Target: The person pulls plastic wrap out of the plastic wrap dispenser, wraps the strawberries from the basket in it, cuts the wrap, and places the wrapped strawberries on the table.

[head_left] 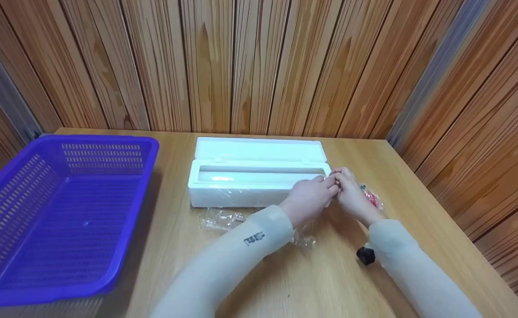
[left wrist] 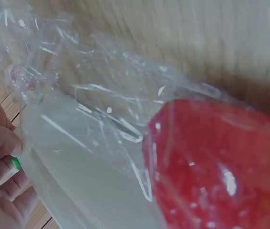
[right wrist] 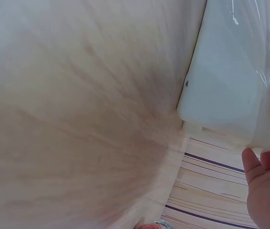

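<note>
A long white box [head_left: 236, 196] stands on the table with its lid [head_left: 259, 149] tipped back. Clear plastic film [head_left: 228, 193] lies over its front and top edge. At the box's right end my left hand [head_left: 309, 196] and right hand [head_left: 350, 194] meet, fingertips pinching the film at the corner. The right wrist view shows fingertips [right wrist: 252, 160] bent around the end of the white box [right wrist: 225, 90]. Crumpled clear packaging [head_left: 221, 218] lies in front, partly under the left forearm. A red item [left wrist: 216, 167] in clear wrapping appears large in the left wrist view.
A purple plastic basket [head_left: 130, 225] stands on the left of the wooden table [head_left: 294, 282]. A clear packet with red in it [head_left: 370, 198] lies right of my right hand. Beside the right sleeve is a small black object [head_left: 366, 255]. Wood-panelled walls [head_left: 210, 66] rise behind and to the right.
</note>
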Tool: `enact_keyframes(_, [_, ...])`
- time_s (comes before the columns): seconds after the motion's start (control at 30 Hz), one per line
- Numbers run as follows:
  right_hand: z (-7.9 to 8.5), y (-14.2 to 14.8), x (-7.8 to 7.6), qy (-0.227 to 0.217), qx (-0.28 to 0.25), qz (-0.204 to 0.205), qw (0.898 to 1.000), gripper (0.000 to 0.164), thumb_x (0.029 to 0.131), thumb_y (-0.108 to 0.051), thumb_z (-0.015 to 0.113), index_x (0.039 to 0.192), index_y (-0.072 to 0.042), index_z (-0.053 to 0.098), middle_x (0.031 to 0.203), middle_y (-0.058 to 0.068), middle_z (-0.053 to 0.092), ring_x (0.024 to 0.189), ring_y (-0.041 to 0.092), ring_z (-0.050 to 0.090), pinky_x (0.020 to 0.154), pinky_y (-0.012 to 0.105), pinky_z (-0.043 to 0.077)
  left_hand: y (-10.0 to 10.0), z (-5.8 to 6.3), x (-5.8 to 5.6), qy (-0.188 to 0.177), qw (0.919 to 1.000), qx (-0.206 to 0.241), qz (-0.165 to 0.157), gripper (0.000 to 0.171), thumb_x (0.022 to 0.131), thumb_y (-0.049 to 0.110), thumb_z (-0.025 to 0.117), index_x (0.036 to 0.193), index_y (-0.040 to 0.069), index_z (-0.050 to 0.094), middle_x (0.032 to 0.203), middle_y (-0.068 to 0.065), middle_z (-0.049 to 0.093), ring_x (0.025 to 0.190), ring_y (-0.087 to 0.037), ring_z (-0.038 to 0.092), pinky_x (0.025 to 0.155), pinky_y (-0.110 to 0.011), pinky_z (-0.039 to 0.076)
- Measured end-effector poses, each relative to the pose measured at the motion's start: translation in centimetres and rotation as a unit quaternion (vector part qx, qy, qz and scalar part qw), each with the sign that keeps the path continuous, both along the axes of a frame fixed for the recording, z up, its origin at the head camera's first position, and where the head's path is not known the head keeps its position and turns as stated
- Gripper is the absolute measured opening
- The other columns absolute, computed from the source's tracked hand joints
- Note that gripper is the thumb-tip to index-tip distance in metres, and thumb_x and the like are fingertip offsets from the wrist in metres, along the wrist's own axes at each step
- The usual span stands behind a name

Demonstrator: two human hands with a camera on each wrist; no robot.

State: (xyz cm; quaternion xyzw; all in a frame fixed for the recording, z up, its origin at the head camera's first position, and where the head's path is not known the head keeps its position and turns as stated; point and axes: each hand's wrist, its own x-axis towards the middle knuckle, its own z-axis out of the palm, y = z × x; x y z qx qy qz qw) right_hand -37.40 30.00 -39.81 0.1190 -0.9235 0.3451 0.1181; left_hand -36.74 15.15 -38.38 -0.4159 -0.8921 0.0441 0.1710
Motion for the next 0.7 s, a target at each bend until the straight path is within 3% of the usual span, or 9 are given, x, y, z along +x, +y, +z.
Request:
enact_keyframes(0.2, [0.3, 0.1, 0.0, -0.037, -0.016, -0.005, 0.999, 0.017, 0.081, 0.006, 0.048, 0.096, 0.002, 0.053, 0.116, 0.011, 0.037, 0.114, 0.028, 0.03, 0.098, 0.047, 0.03, -0.3, 0.1, -0.1, -0.027, 0.9996, 0.001, 0.002, 0.042, 0.086, 0.022, 0.054, 0.126, 0.025, 0.041, 0.129, 0.009, 0.042, 0.104, -0.011, 0.049, 0.066, -0.025, 0.053])
enact_keyframes(0.3, [0.5, 0.2, 0.1, -0.073, -0.025, -0.011, 0.997, 0.014, 0.084, -0.009, 0.054, 0.097, -0.004, 0.053, 0.117, 0.007, 0.036, 0.114, 0.026, 0.03, 0.096, 0.044, 0.034, -1.3, 0.2, -0.3, -0.055, 0.9984, 0.009, 0.006, 0.05, 0.081, 0.018, 0.06, 0.127, 0.024, 0.041, 0.128, 0.008, 0.044, 0.109, -0.012, 0.048, 0.075, -0.025, 0.051])
enact_keyframes(0.4, [0.6, 0.3, 0.2, -0.094, -0.027, -0.02, 0.995, 0.025, 0.081, -0.027, 0.06, 0.098, -0.009, 0.053, 0.117, 0.003, 0.034, 0.114, 0.023, 0.03, 0.093, 0.039, 0.035, -2.7, 0.2, -0.5, -0.067, 0.9975, 0.022, 0.01, 0.05, 0.079, 0.019, 0.063, 0.125, 0.022, 0.044, 0.125, 0.006, 0.047, 0.111, -0.013, 0.047, 0.083, -0.026, 0.049])
enact_keyframes(0.57, [0.6, 0.4, 0.2, -0.075, -0.028, -0.012, 0.997, 0.029, 0.079, -0.028, 0.062, 0.097, -0.007, 0.054, 0.117, 0.005, 0.036, 0.114, 0.024, 0.03, 0.093, 0.039, 0.031, -4.3, 0.2, -0.3, -0.046, 0.9984, 0.031, 0.007, 0.045, 0.077, 0.017, 0.062, 0.12, 0.018, 0.048, 0.12, 0.005, 0.05, 0.105, -0.015, 0.049, 0.076, -0.028, 0.052])
enact_keyframes(0.7, [0.5, 0.2, 0.3, -0.066, -0.035, -0.005, 0.997, 0.025, 0.08, -0.021, 0.062, 0.096, -0.004, 0.054, 0.118, 0.008, 0.036, 0.114, 0.026, 0.03, 0.094, 0.041, 0.03, -5.3, 0.2, 0.0, -0.057, 0.9978, 0.029, 0.017, 0.048, 0.075, 0.017, 0.065, 0.119, 0.016, 0.048, 0.118, 0.003, 0.05, 0.104, -0.016, 0.049, 0.076, -0.03, 0.052])
